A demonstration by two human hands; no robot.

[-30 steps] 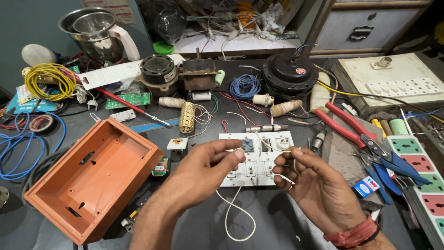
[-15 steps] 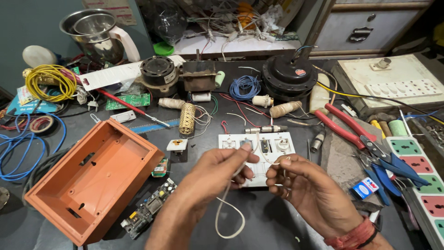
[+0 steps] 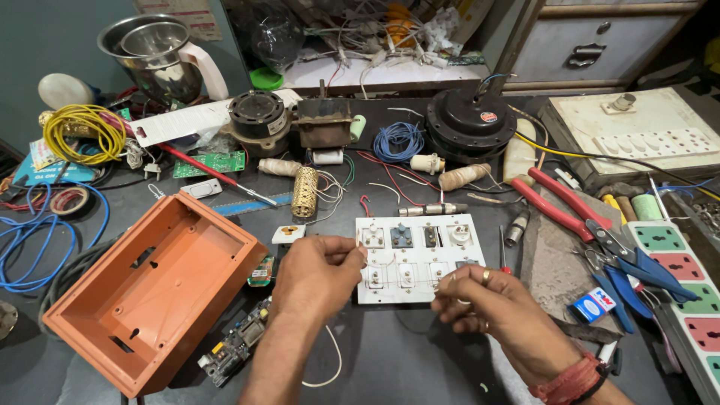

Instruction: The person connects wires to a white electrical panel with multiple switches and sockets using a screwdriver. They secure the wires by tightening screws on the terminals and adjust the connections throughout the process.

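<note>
Both hands are working right over the white switch plate (image 3: 418, 257), which sits face-down on the dark table (image 3: 420, 360) with its switch and socket backs showing. The left hand (image 3: 315, 274) is at the plate's left edge, fingers pinched shut on a thin white wire (image 3: 335, 360) that loops down toward the near edge of the table below the plate. The right hand (image 3: 491, 311) is at the plate's lower right corner, fingers curled in tight and pinching what looks like a very fine strand stretched across the plate toward the left hand, though it's too thin to be sure exactly where it ends. Left of the plate is the orange box (image 3: 150, 289), open side up, with a small circuit board (image 3: 236, 341) just beside its near corner. Right of the plate are red pliers (image 3: 559, 202) and blue cutters (image 3: 637, 274), and beyond those a multi-socket strip (image 3: 679, 277). My guess on what could bite here: that strand is so fine that pulling from both hands could snap it or yank it off a terminal. Also the plate isn't held down by anything, so a tug could slide it into the loose bits behind it, like the brass coil (image 3: 304, 191) and the wire scraps. And the slack loop could snag on the circuit board.
</note>
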